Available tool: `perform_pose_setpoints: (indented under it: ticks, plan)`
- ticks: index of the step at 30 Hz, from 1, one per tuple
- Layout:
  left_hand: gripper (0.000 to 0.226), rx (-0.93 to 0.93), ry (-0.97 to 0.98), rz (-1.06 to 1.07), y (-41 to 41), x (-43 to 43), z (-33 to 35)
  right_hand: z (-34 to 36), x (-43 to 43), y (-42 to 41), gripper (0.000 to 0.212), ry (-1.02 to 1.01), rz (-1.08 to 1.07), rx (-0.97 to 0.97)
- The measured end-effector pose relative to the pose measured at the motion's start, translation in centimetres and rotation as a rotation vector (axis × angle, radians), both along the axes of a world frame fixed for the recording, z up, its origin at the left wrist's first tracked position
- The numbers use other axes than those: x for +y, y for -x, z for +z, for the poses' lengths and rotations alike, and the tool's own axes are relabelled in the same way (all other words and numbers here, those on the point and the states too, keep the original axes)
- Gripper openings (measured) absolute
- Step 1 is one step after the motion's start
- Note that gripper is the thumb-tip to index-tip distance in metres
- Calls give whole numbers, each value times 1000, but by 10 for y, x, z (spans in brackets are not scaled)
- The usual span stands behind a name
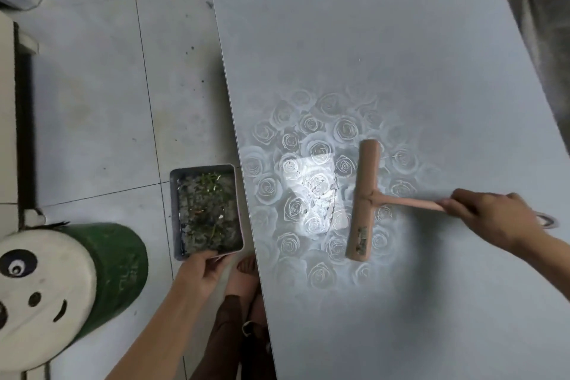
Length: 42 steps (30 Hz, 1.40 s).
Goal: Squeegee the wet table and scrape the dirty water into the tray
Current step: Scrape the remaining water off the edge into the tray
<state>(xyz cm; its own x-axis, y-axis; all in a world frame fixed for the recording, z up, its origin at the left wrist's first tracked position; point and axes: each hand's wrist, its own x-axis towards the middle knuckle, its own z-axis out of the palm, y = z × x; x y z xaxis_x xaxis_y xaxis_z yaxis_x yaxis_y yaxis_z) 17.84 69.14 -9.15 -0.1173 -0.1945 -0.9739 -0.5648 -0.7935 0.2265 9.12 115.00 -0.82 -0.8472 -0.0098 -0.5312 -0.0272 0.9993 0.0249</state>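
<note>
table (401,55): big pale top w/ rose print, fills the right of the view. wet sheen + glare near its left edge. tiled floor (92,102) on the left, a few dark specks on it. green panda stool (92,271) low left, well apart from the work.

tray (173,213): off the table, just beside its left edge. level w/ the top or a bit under it, can't tell which. already holds grey water + green scraps. left hand (203,268) grips its near end, fingers curled over the rim.

squeegee (365,197): blade down on the table, parallel to that edge, right of the wet patch (311,194), so the water sits btwn blade and tray. right hand (487,213) is wrapped round the far end of the handle, fingers closed on it.

prob mid-pull, water not yet at the edge. what could go wrong:
- gap btwn tray and table edge: water runs down the side onto the floor or the bare foot (243,271) below.
- blade looks at least as long as the tray, so water at its ends may miss.
- tray held at one end only, part full: it tips and sloshes.
- fast pull: splash over the tray's far wall.
- grip far out on the handle: uneven pressure, streaks left.
</note>
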Motion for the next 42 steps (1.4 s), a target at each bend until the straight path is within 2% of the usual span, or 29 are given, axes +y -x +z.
perform_pose_setpoints:
  ticks: [5, 8, 11, 13, 15, 17, 20, 24, 28, 30, 32, 36, 39, 42]
  plan:
    - [41, -15, 23, -34, 7, 14, -11, -18, -48, 2, 25, 62, 114, -30]
    - [24, -3, -2, -27, 11, 14, -12, -27, -82, 9, 33, 82, 190, 47]
    - [23, 15, -22, -18, 11, 11, -14, -8, -58, 17, 32, 133, 150, 67]
    - [24, 14, -23, -8, 10, 11, -15, 9, -29, 20, 48, 108, 97, 54]
    - [24, 7, -23, -7, 9, 11, -15, 18, -17, 20, 65, -1, 114, 59]
    - [26, -1, -25, -20, 9, 11, -13, 13, -33, 18, 61, -58, 159, 31]
    - [27, -9, -25, -37, 10, 11, -9, -12, -97, 14, 42, -16, 245, -22]
    - [26, -1, -30, -16, 10, 11, -5, -26, -174, 19, 48, 50, 347, 61]
    - [41, 19, -62, 20, 9, 9, -6, -2, -133, 25, 37, 87, 288, 86]
    - [40, 14, -77, 20, 9, 8, -8, 14, -106, 24, 34, -6, 264, 87]
    - [41, 8, -90, 20, 9, 6, -8, 16, -109, 21, 35, -107, 298, 76]
    - [37, -15, -69, -9, 6, 7, -13, -6, -180, 18, 44, -49, 365, 4]
    - [29, -46, -23, -76, 3, 6, -18, -11, -223, 26, 50, -29, 470, 90]
    - [26, -69, -46, -109, 0, 5, -20, 3, -209, 31, 57, 12, 484, 166]
